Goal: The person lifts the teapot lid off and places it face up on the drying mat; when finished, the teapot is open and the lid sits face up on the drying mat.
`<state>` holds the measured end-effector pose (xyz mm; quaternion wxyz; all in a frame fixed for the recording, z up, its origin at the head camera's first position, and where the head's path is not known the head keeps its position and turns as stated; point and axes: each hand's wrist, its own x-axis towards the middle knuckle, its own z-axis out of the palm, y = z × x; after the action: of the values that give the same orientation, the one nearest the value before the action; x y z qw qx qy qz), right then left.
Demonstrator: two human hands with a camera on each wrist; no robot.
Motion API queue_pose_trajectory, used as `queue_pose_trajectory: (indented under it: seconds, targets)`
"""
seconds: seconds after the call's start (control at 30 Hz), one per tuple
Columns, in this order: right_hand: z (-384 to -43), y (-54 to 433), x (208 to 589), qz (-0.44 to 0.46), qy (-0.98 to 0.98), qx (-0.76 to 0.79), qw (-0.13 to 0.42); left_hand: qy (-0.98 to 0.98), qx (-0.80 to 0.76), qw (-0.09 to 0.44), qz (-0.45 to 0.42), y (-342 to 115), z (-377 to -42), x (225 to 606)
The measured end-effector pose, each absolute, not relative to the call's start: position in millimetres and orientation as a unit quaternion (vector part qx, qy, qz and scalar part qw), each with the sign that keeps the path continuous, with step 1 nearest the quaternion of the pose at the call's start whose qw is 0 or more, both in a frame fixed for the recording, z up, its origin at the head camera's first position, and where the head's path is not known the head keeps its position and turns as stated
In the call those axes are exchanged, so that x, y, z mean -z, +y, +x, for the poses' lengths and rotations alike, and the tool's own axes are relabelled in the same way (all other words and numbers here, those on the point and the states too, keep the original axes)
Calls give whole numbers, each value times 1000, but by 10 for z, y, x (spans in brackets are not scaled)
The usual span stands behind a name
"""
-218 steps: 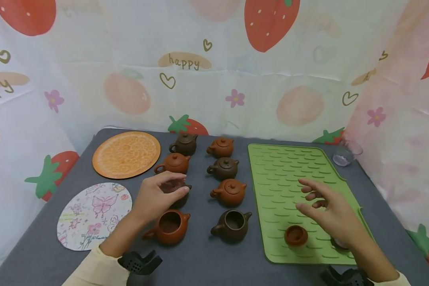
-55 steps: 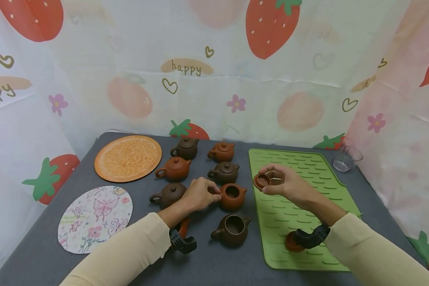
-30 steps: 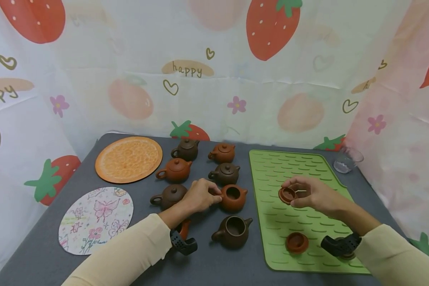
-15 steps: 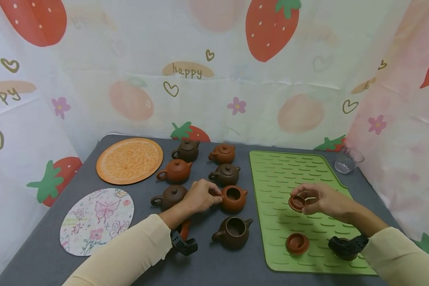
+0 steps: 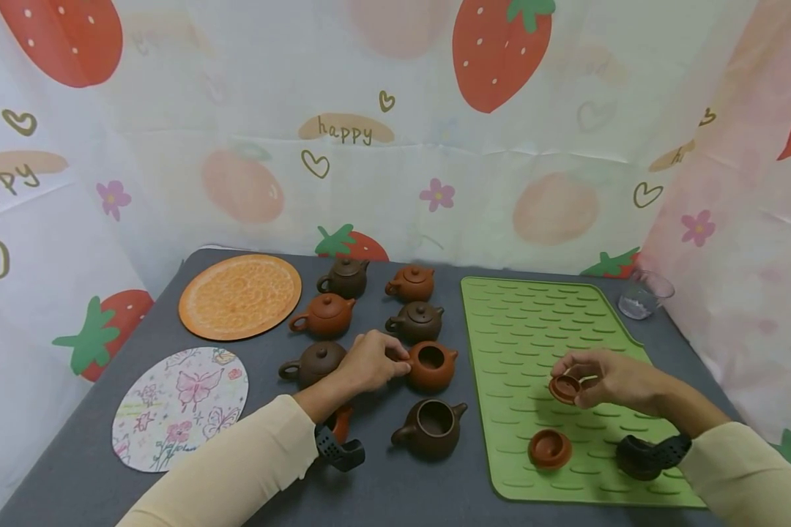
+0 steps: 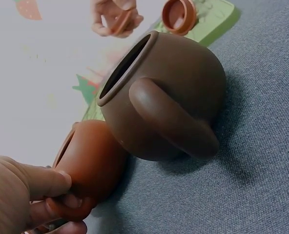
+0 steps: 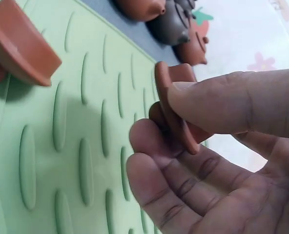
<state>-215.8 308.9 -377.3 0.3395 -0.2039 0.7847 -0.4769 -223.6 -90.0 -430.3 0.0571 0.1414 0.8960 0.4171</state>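
Observation:
My left hand [image 5: 372,362] pinches the handle of an orange-brown clay teapot [image 5: 433,375], whose mouth is uncovered. The teapot stands on the dark cloth. In the left wrist view thumb and fingers close round the looped handle [image 6: 73,209]. Over the green mat [image 5: 521,322] my right hand [image 5: 622,380] holds a reddish teapot lid [image 5: 564,389], hollow side up, by its rim between thumb and fingers. The right wrist view shows that lid [image 7: 170,105] tilted and clear of the mat. A second reddish lid [image 5: 550,449] lies upturned on the mat, nearer me.
A dark brown teapot [image 5: 430,430] without lid stands nearest. Several lidded teapots, such as a brown one [image 5: 420,322], stand behind in two columns. Another orange teapot [image 5: 339,424] is partly hidden by my left wrist. Left are two round mats [image 5: 240,296]; a glass cup [image 5: 642,296] is back right.
Since the oldest frame, the orange-brown teapot has lost its lid and my left hand has moved onto its handle. More recently, my right hand has carried the lid right and toward me over the mat.

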Motion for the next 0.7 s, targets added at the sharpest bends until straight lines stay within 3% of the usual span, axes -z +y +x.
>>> queue_pose_trajectory:
  seconds: [0.7]
  targets:
    - [-2143,3324,3904,-173,816,424,352,895,-418,57,143,-905,-2231,4305]
